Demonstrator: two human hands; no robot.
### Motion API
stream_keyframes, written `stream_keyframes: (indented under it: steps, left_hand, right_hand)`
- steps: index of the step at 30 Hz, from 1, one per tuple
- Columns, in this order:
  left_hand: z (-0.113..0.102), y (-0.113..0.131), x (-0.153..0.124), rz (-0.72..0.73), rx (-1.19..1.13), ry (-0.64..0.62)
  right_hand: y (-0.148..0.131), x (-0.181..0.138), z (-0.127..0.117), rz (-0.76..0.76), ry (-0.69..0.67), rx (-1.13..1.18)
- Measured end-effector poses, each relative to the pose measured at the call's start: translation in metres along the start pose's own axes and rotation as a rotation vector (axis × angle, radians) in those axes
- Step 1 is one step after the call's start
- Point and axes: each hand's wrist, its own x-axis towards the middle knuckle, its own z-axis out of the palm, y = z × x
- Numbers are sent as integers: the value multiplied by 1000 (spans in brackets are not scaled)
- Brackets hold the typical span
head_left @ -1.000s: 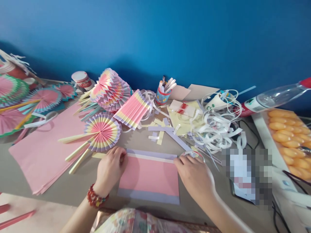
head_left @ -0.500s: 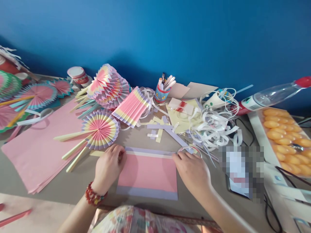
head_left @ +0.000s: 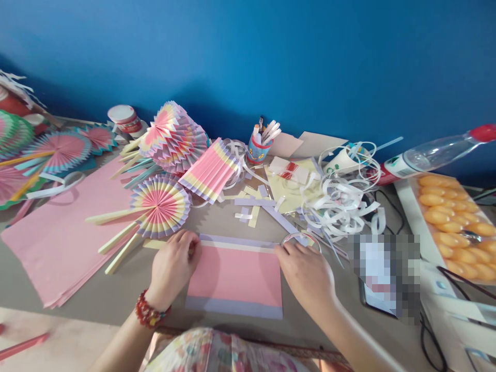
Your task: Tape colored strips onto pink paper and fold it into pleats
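A pink paper sheet (head_left: 236,276) with lilac and cream bands lies flat on the table in front of me. My left hand (head_left: 173,266), with a red bead bracelet at the wrist, pinches the sheet's far left corner with curled fingers. My right hand (head_left: 308,274) grips the far right corner in the same way. A tape roll (head_left: 300,238) sits just beyond my right fingers.
Folded paper fans (head_left: 160,206) on sticks and a stack of pink sheets (head_left: 58,243) lie at the left. A pen cup (head_left: 258,150), curled white strips (head_left: 341,206), a plastic bottle (head_left: 434,155) and a tray of orange pieces (head_left: 453,217) stand at the back and right.
The view has shifted slightly; both hands stay on the sheet's far corners with almost no movement.
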Motion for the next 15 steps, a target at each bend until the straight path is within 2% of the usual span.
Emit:
stream_keyframes:
  steps: [10, 15]
  left_hand:
    - [-1, 0, 0, -9, -4, -22]
    - [0, -1, 0, 15, -5, -12]
  right_hand:
    - [-1, 0, 3, 12, 7, -9]
    - [2, 3, -1, 44, -35, -26]
